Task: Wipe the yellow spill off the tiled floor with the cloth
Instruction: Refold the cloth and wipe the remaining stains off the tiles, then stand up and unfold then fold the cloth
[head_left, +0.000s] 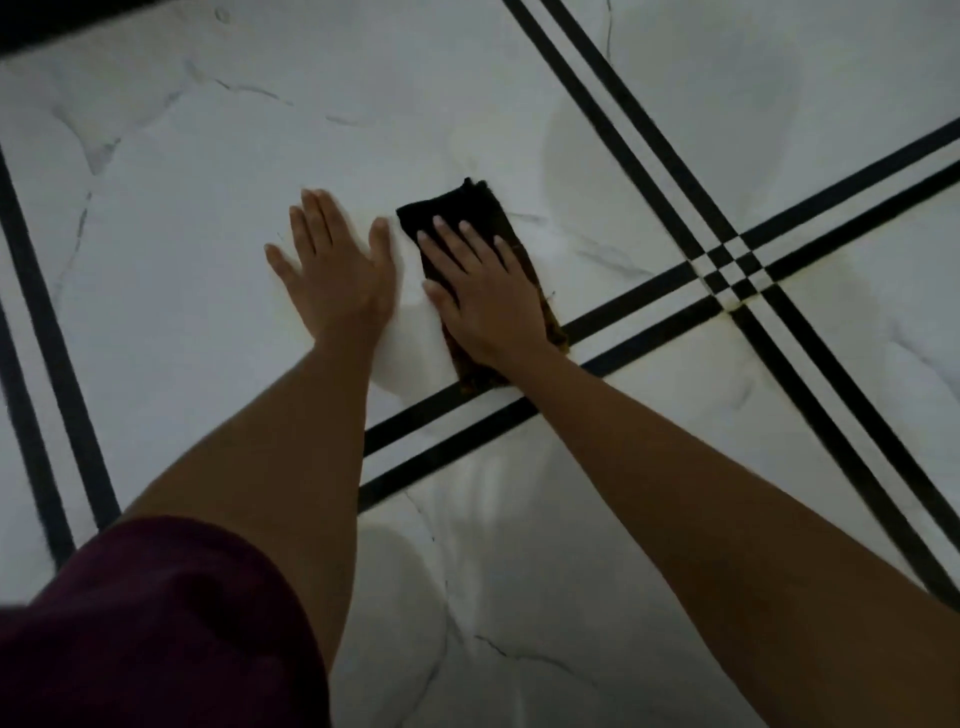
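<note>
The tiled floor (182, 249) is filling the whole view. Its white marble-look tiles are being divided by paired black stripes (649, 171), and two of these pairs are crossing at about 3 o'clock from the cloth. A maroon garment (156, 623) is taking up the 7 o'clock corner of the frame. Both bare forearms are reaching from that side toward the middle, which suggests the person is crouching low over the work.

The left hand (332, 270) is lying flat on bare tile at 9 o'clock from the cloth, fingers straight and spread, grasping nothing. It is most likely bearing body weight so the other arm is free to scrub. The right hand (483, 291) is pressing down on the dark cloth (452, 208) with the palm flat and the fingers extended rather than curled round it, which is spreading pressure over a wide patch of fabric. The cloth is lying folded in a long strip running from 11 to 5 o'clock under that hand, with its near end touching the closer stripe pair. Its 5 o'clock edge is looking brownish-yellow, probably from soaked-up spill.

The yellow spill (735, 306) is showing only as a thin trace in the grout at the stripe crossing, at 3 to 4 o'clock from the cloth and apart from it. Judging by that, most of the wiping is looking done, and the crossing is waiting for a pass.
</note>
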